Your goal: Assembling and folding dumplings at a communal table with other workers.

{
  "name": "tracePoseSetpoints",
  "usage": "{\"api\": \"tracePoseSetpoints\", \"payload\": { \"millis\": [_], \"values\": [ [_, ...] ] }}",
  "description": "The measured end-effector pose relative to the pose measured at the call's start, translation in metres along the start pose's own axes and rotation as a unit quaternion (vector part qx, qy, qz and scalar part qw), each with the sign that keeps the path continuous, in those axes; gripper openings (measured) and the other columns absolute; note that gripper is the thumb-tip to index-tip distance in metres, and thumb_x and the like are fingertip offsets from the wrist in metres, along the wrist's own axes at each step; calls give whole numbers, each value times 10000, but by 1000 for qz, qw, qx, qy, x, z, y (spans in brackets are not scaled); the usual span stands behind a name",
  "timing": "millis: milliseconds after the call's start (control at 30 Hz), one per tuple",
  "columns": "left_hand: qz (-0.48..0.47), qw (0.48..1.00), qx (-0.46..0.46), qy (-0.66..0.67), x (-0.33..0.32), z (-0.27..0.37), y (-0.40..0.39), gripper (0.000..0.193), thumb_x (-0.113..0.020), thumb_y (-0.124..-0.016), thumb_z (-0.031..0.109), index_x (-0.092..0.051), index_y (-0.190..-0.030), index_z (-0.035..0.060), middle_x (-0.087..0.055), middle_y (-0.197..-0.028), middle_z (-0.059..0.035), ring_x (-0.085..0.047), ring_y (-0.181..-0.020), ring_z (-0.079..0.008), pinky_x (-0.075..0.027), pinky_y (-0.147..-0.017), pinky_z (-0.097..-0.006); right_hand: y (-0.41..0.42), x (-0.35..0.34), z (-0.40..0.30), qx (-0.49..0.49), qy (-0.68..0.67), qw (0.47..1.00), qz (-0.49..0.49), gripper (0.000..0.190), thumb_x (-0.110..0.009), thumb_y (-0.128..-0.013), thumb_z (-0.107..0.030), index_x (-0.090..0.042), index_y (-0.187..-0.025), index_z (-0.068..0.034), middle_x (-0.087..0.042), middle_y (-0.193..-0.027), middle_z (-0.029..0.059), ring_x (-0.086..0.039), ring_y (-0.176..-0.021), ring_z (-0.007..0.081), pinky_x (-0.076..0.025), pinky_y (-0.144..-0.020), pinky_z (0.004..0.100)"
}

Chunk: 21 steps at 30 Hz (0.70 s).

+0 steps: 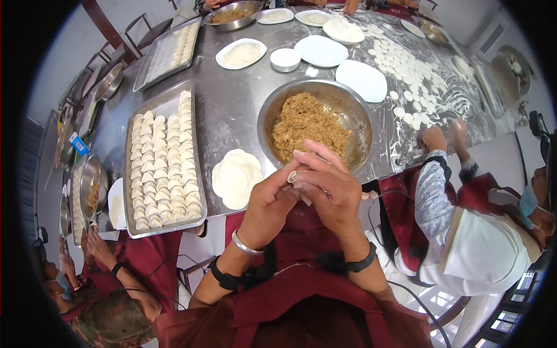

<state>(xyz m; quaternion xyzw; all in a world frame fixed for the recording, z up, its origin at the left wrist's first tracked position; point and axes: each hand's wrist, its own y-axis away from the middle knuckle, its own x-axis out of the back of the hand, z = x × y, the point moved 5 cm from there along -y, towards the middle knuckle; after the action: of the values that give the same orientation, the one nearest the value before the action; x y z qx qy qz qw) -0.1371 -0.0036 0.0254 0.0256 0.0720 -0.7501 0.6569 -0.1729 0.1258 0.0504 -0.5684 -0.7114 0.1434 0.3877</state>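
Observation:
Both my hands meet in front of the apron, pressed around one small dumpling (292, 176), of which only a pale folded end shows. My left hand (270, 201), with a silver bangle at the wrist, cups it from the left. From the other side my right hand (331, 187) closes over it with fingers bent. Just beyond the fingers stands a large steel bowl (361, 126) holding brown minced filling (304, 122). Round dough wrappers (237, 176) lie stacked and fanned out left of my hands. Farther left, a metal tray (163, 99) carries rows of folded dumplings (163, 174).
White plates (322, 50) and a small white bowl (285, 59) stand beyond the steel bowl. Many dough discs (409, 69) cover the floured right side. A co-worker's hands (435, 138) work at the right edge; another person's hands (98, 245) are at left. A second tray (169, 54) lies at far left.

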Motion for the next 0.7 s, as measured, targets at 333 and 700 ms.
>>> {"api": "tracePoseSetpoints", "payload": {
  "millis": [333,700],
  "values": [
    [-49,994,61,72,-6,15,1,544,-493,-925,-51,-313,-1438,-14,-579,-1234,-109,-567,-1087,-128,-468,-879,-257,-7,-1,4,-66,-175,979,-81,344,-783,-691,-125,-698,-1011,-31,-627,-1231,142,-509,-1250,357,-430,-1001,416],
    [31,988,43,143,-18,10,-7,448,-567,-887,-73,-465,-1323,-58,-596,-1217,-118,-624,-1004,-127,-494,-846,-234,2,9,0,-121,-193,972,63,363,-757,-733,-116,-684,-1083,-54,-676,-1144,110,-486,-1281,358,-406,-1023,439]
  ]
}}
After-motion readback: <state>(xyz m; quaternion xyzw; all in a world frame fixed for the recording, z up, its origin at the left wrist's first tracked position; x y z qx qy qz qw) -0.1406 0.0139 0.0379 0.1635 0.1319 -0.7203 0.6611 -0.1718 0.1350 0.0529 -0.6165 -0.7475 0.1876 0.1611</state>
